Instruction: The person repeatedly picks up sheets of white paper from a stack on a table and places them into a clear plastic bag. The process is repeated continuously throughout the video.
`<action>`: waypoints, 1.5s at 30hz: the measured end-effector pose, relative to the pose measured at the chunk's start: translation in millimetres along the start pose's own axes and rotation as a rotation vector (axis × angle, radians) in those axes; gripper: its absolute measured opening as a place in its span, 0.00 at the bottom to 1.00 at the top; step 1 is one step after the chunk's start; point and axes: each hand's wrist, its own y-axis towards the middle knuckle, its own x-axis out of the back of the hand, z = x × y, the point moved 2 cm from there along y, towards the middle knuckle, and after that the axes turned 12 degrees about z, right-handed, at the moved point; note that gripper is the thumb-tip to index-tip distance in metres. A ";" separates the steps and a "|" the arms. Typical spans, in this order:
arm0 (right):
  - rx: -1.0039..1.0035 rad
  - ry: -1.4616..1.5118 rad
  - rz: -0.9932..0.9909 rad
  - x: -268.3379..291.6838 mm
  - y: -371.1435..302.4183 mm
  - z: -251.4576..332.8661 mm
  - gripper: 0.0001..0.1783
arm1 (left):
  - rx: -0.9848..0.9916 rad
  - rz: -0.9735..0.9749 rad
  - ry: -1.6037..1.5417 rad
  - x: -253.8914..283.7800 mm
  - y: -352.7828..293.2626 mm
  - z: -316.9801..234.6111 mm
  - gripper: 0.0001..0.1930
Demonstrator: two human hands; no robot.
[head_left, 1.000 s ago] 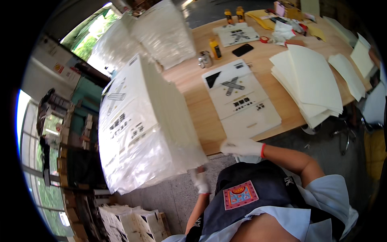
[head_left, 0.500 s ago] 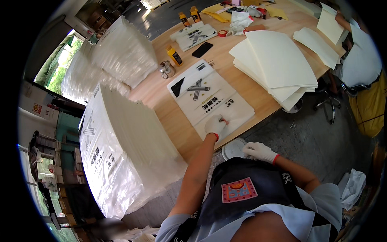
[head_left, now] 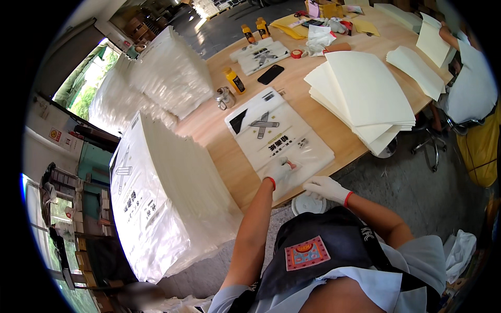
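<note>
A flat stack of clear plastic bags (head_left: pixel 308 148) printed with black pencils and lettering lies on the wooden table in front of me. My left hand (head_left: pixel 278 173), in a white glove with a red cuff, is on the near end of the stack. Its fingers are bent in a pinch on the top bag, with bare fingertips showing. My right hand (head_left: pixel 327 189), gloved the same way, is at the table's front edge beside the bags' near corner. Its fingers reach leftward, loosely apart, holding nothing I can see.
Tall piles of filled plastic bags (head_left: pixel 172 198) stand on the left. Cream paper sheets (head_left: pixel 365 94) are stacked to the right. A metal jar (head_left: pixel 224 98), an orange bottle (head_left: pixel 234 81) and a phone (head_left: pixel 271 74) sit farther back. Another person (head_left: pixel 472 83) works at far right.
My right hand has come up and left from in front of my apron to the table edge. My left hand has slid slightly nearer on the bag. The whole view has shifted a little.
</note>
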 end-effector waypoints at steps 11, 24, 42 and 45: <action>0.109 0.144 -0.281 50.7 82.9 25.6 0.21 | -0.313 -0.509 -0.035 39.8 -1.8 -35.3 0.06; 0.326 -0.335 -0.481 68.7 32.7 35.8 0.24 | -0.538 -0.124 -0.557 -19.3 -33.0 -146.2 0.06; 0.268 -1.306 -1.016 122.7 -83.2 94.8 0.09 | -0.455 -0.328 -0.190 -45.2 -60.2 -107.5 0.06; 0.146 -1.369 -1.019 149.4 -85.4 86.2 0.08 | -0.465 -0.255 -0.199 -52.0 -45.3 -106.6 0.06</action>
